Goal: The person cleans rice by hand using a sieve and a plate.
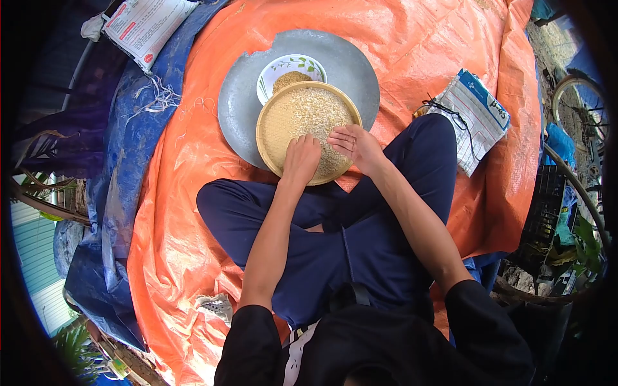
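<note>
A round, shallow bamboo tray (261,143) with a raised rim lies in front of my crossed legs. Pale grain (315,109), perhaps rice, is spread over it, whiter and coarser on the far right. My left hand (304,158) rests on the near part of the grain, back up, fingers outstretched and slightly bent. Over the tray's right side, my right hand (355,148) is open and tipped so the palm shows, fingers extended. Beyond the tray, partly covered by it, a white bowl (314,67) with green leaf patterns holds brownish grain (291,80).
Under the bowl and tray sits a large grey metal disc (357,77) with a chipped edge. Orange tarp (174,257) covers the ground, with blue tarp (122,174) at left. A folded white sack (473,116) lies by my right knee; a printed bag (145,29) is at upper left.
</note>
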The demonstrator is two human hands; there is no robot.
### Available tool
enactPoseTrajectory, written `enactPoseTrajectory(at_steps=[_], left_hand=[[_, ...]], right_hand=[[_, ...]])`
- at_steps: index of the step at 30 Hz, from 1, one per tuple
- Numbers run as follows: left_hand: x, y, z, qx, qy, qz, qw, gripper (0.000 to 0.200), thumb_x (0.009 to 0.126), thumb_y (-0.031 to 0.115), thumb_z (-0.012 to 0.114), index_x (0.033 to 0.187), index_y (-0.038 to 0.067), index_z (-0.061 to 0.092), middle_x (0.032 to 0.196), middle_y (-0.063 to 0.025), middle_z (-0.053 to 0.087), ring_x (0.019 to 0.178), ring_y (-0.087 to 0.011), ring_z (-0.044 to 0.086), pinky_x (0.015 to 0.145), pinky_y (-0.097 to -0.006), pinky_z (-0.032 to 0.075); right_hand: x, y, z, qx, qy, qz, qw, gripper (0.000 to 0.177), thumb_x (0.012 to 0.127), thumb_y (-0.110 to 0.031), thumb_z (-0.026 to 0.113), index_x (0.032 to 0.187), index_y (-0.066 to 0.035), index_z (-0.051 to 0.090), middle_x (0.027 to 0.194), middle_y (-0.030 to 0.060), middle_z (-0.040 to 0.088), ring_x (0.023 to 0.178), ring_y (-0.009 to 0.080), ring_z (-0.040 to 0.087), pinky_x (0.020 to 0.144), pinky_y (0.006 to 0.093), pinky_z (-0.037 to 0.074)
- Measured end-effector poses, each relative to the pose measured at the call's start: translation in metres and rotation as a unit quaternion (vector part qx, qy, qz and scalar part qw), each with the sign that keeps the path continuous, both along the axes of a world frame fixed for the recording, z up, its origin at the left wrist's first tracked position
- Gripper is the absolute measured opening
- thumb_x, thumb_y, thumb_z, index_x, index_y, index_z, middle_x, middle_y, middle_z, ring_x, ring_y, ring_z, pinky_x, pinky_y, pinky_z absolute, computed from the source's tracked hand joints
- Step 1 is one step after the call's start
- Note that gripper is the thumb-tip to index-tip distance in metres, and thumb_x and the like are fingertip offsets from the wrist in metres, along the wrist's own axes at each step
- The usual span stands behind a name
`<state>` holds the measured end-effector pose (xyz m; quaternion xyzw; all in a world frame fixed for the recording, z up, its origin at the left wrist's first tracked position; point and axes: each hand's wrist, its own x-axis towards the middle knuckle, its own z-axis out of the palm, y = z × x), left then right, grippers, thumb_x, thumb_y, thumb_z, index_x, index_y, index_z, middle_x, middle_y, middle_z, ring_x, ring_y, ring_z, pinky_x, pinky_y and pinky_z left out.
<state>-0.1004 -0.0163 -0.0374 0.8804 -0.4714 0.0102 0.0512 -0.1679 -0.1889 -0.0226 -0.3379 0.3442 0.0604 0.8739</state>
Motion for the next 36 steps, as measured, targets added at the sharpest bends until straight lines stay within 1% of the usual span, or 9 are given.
enactPoseTrajectory(at_steps=[7,9,10,13,16,22,28,33,36], left_hand=[[-0.003,-0.004,0.007,0.056,0.013,0.008,0.998,0.011,0.082,0.004,0.057,0.087,0.002,0.067,0.090,-0.0142,0.067,0.085,-0.0255,0.068,0.075,-0.0386,0.049],[-0.003,-0.002,0.003,0.048,0.015,0.007,0.999,0.010,0.080,0.004,0.060,0.087,0.002,0.066,0.089,-0.0149,0.066,0.085,-0.0265,0.067,0.075,-0.0387,0.049],[-0.002,-0.001,0.000,0.043,0.015,0.006,0.999,0.010,0.079,0.004,0.061,0.087,0.002,0.066,0.089,-0.0152,0.066,0.086,-0.0270,0.067,0.076,-0.0388,0.049],[0.003,0.005,-0.003,0.004,0.068,0.006,0.998,0.007,0.080,0.005,0.062,0.086,0.000,0.062,0.087,-0.0182,0.063,0.085,-0.0341,0.065,0.075,-0.0440,0.050],[0.008,0.011,0.001,-0.055,0.156,0.041,0.985,0.008,0.084,0.008,0.062,0.088,0.001,0.062,0.089,-0.0181,0.062,0.086,-0.0366,0.064,0.076,-0.0453,0.050],[0.013,0.015,0.011,-0.096,0.204,0.089,0.970,0.011,0.086,0.012,0.067,0.087,0.001,0.065,0.087,-0.0164,0.064,0.087,-0.0362,0.065,0.076,-0.0454,0.052],[0.010,0.011,0.006,-0.071,0.170,0.046,0.982,0.009,0.080,0.012,0.072,0.082,0.004,0.068,0.086,-0.0142,0.065,0.086,-0.0336,0.065,0.075,-0.0438,0.051],[0.005,0.006,-0.002,-0.029,0.098,0.017,0.995,0.009,0.079,0.009,0.068,0.079,0.001,0.065,0.083,-0.0166,0.063,0.084,-0.0349,0.064,0.075,-0.0455,0.051],[0.002,0.002,-0.002,-0.023,0.103,0.016,0.994,0.010,0.078,0.009,0.064,0.081,0.000,0.062,0.085,-0.0181,0.062,0.085,-0.0350,0.064,0.075,-0.0458,0.052]], right_hand=[[0.000,0.001,0.001,0.004,0.005,0.007,1.000,0.037,0.102,-0.024,0.042,0.117,0.007,0.057,0.111,0.0172,0.066,0.103,0.0261,0.068,0.093,0.0355,0.054],[0.000,0.001,0.002,-0.001,0.003,0.019,1.000,0.038,0.102,-0.024,0.042,0.120,0.006,0.055,0.114,0.0172,0.066,0.108,0.0268,0.066,0.097,0.0360,0.052],[0.000,0.001,0.002,-0.004,0.001,0.025,1.000,0.038,0.101,-0.024,0.042,0.121,0.006,0.055,0.116,0.0172,0.066,0.110,0.0272,0.065,0.099,0.0362,0.052],[0.000,0.001,0.003,-0.007,0.001,0.013,1.000,0.038,0.102,-0.024,0.041,0.117,0.007,0.057,0.111,0.0172,0.066,0.103,0.0260,0.068,0.093,0.0354,0.054],[0.001,0.001,0.002,-0.002,0.002,0.009,1.000,0.038,0.102,-0.024,0.041,0.118,0.007,0.056,0.112,0.0173,0.066,0.103,0.0260,0.067,0.093,0.0354,0.054],[0.002,0.000,0.001,-0.002,0.003,0.012,1.000,0.038,0.102,-0.024,0.040,0.118,0.007,0.055,0.113,0.0176,0.066,0.104,0.0260,0.067,0.093,0.0351,0.054],[0.002,0.000,0.000,0.007,0.003,0.004,1.000,0.038,0.102,-0.024,0.041,0.118,0.007,0.056,0.112,0.0173,0.066,0.103,0.0259,0.068,0.092,0.0351,0.054],[0.003,0.003,0.002,0.001,0.005,0.006,1.000,0.038,0.102,-0.025,0.042,0.118,0.006,0.057,0.111,0.0167,0.067,0.102,0.0257,0.068,0.092,0.0348,0.055],[0.002,0.001,-0.001,0.001,0.006,0.005,1.000,0.038,0.101,-0.027,0.044,0.117,0.005,0.057,0.110,0.0160,0.067,0.102,0.0252,0.068,0.091,0.0349,0.055]])
